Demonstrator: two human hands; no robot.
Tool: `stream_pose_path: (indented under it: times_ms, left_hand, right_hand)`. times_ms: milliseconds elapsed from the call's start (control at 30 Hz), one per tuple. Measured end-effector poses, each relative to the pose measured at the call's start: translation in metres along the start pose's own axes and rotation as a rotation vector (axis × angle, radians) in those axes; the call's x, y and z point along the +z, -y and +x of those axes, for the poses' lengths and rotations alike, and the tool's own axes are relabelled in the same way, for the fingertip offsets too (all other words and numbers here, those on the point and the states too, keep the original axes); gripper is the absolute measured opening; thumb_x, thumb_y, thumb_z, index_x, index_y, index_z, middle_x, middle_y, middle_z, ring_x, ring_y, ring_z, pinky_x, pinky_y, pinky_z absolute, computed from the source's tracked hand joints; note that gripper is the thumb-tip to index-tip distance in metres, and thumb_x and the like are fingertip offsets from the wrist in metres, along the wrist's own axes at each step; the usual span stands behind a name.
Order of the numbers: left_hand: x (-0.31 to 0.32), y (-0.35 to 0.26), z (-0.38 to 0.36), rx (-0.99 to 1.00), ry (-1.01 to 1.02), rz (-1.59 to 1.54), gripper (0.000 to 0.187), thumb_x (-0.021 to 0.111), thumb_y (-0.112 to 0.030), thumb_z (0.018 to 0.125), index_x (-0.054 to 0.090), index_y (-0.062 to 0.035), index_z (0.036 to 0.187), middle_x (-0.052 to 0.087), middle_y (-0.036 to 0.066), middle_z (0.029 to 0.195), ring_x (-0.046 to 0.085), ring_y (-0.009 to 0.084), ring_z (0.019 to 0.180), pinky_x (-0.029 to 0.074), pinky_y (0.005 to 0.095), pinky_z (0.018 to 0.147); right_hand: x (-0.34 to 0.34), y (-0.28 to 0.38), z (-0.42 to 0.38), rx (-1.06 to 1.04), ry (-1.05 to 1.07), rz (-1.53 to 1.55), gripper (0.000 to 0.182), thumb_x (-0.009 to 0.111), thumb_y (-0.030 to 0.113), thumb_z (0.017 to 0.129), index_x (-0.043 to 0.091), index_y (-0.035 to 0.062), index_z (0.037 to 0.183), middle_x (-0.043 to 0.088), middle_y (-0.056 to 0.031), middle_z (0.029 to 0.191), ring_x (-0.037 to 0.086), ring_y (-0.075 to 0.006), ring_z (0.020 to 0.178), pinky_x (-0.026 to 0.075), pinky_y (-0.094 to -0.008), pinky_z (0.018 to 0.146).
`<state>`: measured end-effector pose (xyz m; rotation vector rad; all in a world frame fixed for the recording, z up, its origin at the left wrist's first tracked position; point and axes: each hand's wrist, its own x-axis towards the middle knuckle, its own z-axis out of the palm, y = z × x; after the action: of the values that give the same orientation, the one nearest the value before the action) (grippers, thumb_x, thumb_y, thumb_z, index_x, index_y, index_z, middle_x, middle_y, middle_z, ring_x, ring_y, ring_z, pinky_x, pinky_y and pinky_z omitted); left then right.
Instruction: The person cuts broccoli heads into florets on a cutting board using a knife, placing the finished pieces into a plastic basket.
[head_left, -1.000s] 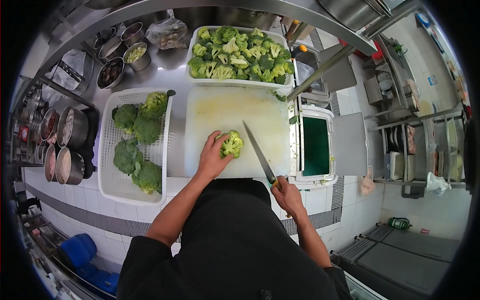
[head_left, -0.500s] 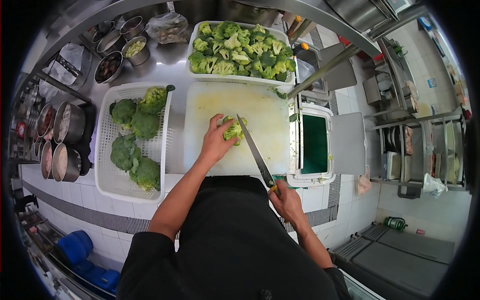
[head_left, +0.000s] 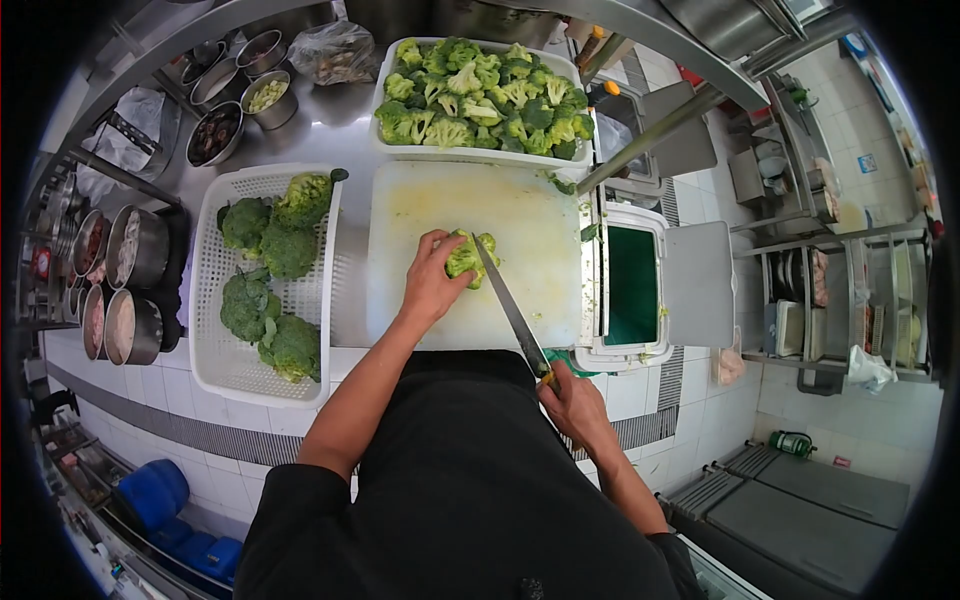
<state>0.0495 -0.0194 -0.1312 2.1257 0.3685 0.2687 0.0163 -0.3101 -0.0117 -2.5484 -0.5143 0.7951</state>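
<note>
Overhead view of a white cutting board [head_left: 450,215], the landmark for all positions. Near the board's centre lies a broccoli piece [head_left: 470,255], pinned by the left hand [head_left: 432,280], whose fingers curl over its near-left side and grip it, apparently to steady it against the blade. The right hand [head_left: 572,395], off the board's near-right corner, is closed around the handle of a chef's knife [head_left: 510,305]; the blade runs diagonally up across the board, its tip resting on the broccoli piece beside the left fingertips. Left of the board, a white perforated basket [head_left: 215,345] holds whole broccoli heads [head_left: 262,285], within reach of the holding hand. Beyond the board's far edge, a white tray [head_left: 385,150] is heaped with cut florets [head_left: 480,95]. Right of the board stands an open green-lined bin [head_left: 632,285], placed seemingly to receive trimmings.
</note>
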Motion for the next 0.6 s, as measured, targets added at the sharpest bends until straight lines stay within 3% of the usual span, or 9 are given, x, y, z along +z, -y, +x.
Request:
stream_pose_path:
  times_ms: [500, 600]
  left_hand:
    - [-0.006, 0.009, -0.005, -0.021, -0.035, -0.025, 0.060, 0.083, -0.014, 0.078, 0.065, -0.0120, 0.135, 0.053, 0.013, 0.138, 0.058, 0.0345, 0.125, 0.051, 0.0430, 0.104]
    - [-0.031, 0.009, 0.005, 0.091, -0.047, 0.090, 0.062, 0.080, -0.009, 0.078, 0.063, -0.0123, 0.138, 0.054, 0.012, 0.140, 0.056, 0.0356, 0.128, 0.048, 0.0433, 0.107]
  right_hand:
    - [0.071, 0.023, 0.132, -0.151, -0.154, -0.052, 0.023, 0.059, 0.023, 0.097, 0.051, 0.0021, 0.103, 0.069, -0.0267, 0.076, 0.068, -0.0494, 0.073, 0.052, -0.0609, 0.068]
    - [0.065, 0.015, 0.123, -0.157, -0.170, -0.031, 0.024, 0.059, 0.025, 0.097, 0.052, 0.0030, 0.103, 0.068, -0.0262, 0.074, 0.067, -0.0496, 0.073, 0.052, -0.0608, 0.068]
